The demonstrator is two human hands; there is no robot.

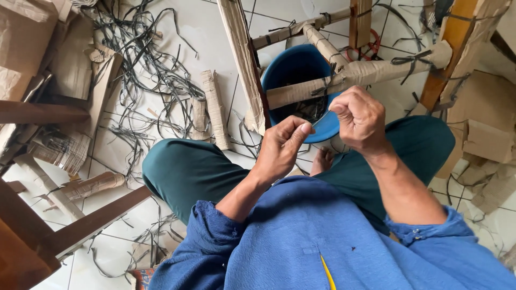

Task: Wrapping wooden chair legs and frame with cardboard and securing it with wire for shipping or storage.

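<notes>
**Two hands pinch a thin strip above a blue bucket**

A white tiled floor (pixel 209 32) fills the frame. Across its upper left lies a tangle of thin black plastic strips (pixel 145 70), with torn pieces of brown cardboard wrapping (pixel 32 43) at the far left edge and more at the right edge. Dark brown wooden furniture rails (pixel 80 228) cross the lower left corner.

In the upper centre and upper right stands a wooden frame wrapped in brown cardboard and tied with black strips (pixel 355 72); its wrapped bars cross over a round blue plastic bucket (pixel 293 64), which sits on the floor just beyond the person's knees and holds dark strip scraps.

The person sits with dark green trousers (pixel 188 169) and a blue long-sleeved shirt (pixel 312 241) filling the lower half of the frame.

The left hand (pixel 282 145) is in the centre, thumb and forefinger closed on one end of a thin dark strip (pixel 321 118). The right hand (pixel 360 118), just to the right and slightly higher, is clenched, its fingers curled in around the strip's other end. The short strip runs between the two hands, in front of the bucket's near rim and just below the lowest wrapped bar. The hands are near one another but not touching.
</notes>
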